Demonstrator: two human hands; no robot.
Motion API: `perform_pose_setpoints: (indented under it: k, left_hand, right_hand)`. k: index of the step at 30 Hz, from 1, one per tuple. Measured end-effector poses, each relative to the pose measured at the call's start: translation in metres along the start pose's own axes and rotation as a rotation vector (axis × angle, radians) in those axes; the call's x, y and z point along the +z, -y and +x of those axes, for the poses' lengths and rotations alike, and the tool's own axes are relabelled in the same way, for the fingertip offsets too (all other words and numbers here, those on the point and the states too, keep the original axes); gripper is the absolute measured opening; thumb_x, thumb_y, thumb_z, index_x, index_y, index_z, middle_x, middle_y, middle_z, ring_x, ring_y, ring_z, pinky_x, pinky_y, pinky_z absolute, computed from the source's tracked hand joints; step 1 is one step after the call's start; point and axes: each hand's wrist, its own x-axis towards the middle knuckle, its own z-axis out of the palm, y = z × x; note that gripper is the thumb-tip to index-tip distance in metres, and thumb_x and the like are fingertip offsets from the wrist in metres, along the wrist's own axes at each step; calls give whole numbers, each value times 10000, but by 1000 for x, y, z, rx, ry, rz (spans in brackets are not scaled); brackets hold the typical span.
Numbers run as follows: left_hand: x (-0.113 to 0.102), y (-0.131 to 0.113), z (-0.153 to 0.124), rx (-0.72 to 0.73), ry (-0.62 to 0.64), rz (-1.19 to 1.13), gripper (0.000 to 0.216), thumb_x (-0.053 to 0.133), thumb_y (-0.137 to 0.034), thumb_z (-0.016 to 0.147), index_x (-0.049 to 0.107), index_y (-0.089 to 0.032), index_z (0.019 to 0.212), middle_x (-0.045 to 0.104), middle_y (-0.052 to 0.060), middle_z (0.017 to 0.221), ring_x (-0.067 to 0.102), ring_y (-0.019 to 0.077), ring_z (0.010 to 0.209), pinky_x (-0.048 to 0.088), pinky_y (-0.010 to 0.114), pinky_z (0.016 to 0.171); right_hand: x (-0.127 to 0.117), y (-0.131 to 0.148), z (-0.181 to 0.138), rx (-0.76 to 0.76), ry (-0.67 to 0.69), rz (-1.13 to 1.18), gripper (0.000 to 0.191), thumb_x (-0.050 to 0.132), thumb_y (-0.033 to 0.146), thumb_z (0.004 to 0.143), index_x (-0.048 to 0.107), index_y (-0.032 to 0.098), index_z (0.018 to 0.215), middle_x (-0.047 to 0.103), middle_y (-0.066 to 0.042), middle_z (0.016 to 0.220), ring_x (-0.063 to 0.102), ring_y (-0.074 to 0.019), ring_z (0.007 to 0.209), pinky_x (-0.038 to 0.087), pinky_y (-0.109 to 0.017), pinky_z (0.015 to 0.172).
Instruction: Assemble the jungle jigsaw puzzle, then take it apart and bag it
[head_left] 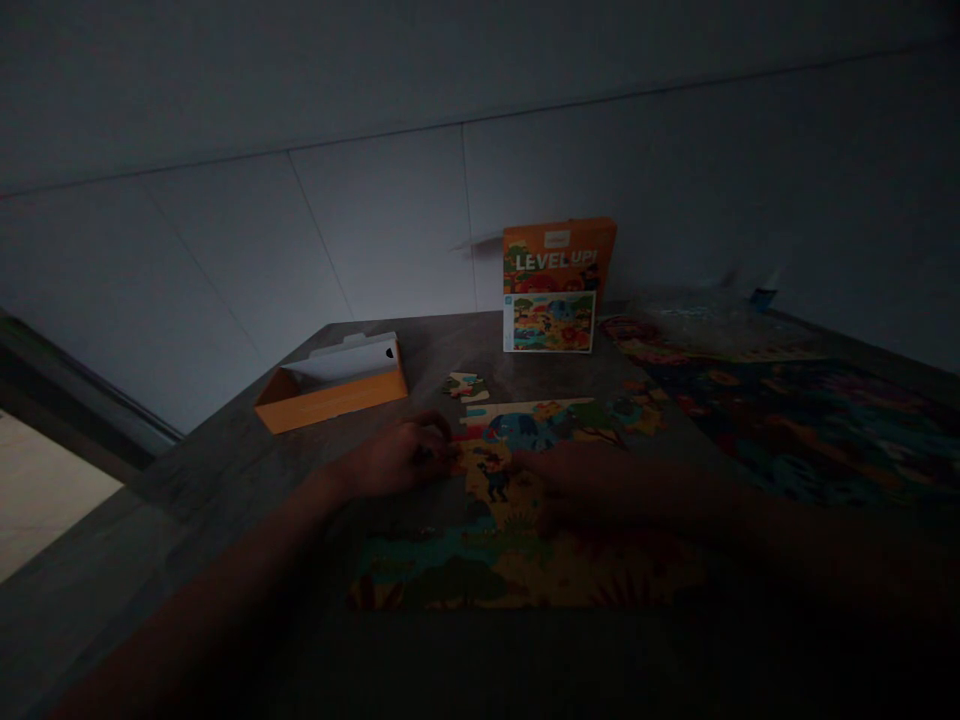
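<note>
A partly assembled jigsaw puzzle point(517, 505) lies on the table, printed with a blue elephant, trees and animals. My left hand point(405, 452) is at its left edge, fingers curled down around a reddish puzzle piece point(457, 458) that is mostly hidden. From the right, my right hand point(574, 482) rests over the middle of the puzzle. Its index finger stretches across the picture; the other fingers are dim and hard to make out. Loose puzzle pieces point(465, 386) lie just beyond the puzzle's upper left corner.
An orange open box point(330, 405) sits at the back left. The "LEVEL UP!" puzzle box point(559, 250) stands against the wall, a picture card point(551, 323) leaning on its front. Another colourful puzzle point(810, 420) covers the right side, with clear plastic point(697, 315) behind. Light is very dim.
</note>
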Motion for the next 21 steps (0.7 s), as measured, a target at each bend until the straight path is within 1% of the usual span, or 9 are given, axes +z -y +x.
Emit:
perform_pose_setpoints:
  k: [5, 11, 13, 16, 19, 21]
  left_hand:
    - [3, -1, 1, -4, -23, -8, 149, 603, -236, 925, 734, -198, 984, 594, 58, 1144, 630, 95, 762, 493, 214, 705]
    - [7, 4, 1, 49, -49, -18, 186, 575, -238, 949, 746, -215, 1021, 578, 72, 1170, 630, 108, 791, 510, 243, 739]
    - [8, 5, 1, 51, -55, -16, 189, 575, -241, 950, 749, -217, 1022, 577, 74, 1171, 627, 106, 781, 512, 243, 725]
    - [8, 5, 1, 47, -39, -18, 209, 567, -239, 953, 741, -211, 1066, 570, 84, 1177, 627, 104, 758, 516, 247, 705]
    - [8, 5, 1, 41, -37, -20, 209, 565, -246, 958, 744, -210, 1059, 573, 84, 1177, 627, 105, 756, 523, 272, 743]
    - [8, 4, 1, 33, -39, -22, 200, 573, -254, 956, 751, -215, 1039, 573, 81, 1184, 629, 111, 774, 523, 280, 756]
  right_hand:
    - [-1, 3, 0, 30, 10, -22, 597, 731, 341, 781, 539, 210, 1331, 673, -153, 1131, 663, -337, 971, 497, -369, 733]
    - [4, -3, 2, 21, -13, -13, 627, 741, 397, 781, 530, 235, 1349, 669, -148, 1167, 658, -341, 1007, 505, -385, 770]
    - [6, -4, 2, 18, -21, -26, 638, 750, 400, 774, 534, 231, 1351, 671, -156, 1168, 657, -351, 1013, 507, -400, 778]
    - [8, -2, 2, 4, -36, -26, 653, 747, 410, 773, 529, 228, 1361, 677, -157, 1160, 666, -343, 994, 510, -386, 755]
    - [2, 2, -2, 3, -8, -69, 623, 739, 385, 774, 542, 248, 1349, 691, -135, 1114, 674, -331, 964, 504, -364, 721]
    - [-9, -1, -6, 12, 23, -135, 574, 726, 349, 779, 565, 265, 1324, 695, -119, 1082, 679, -321, 938, 497, -358, 707]
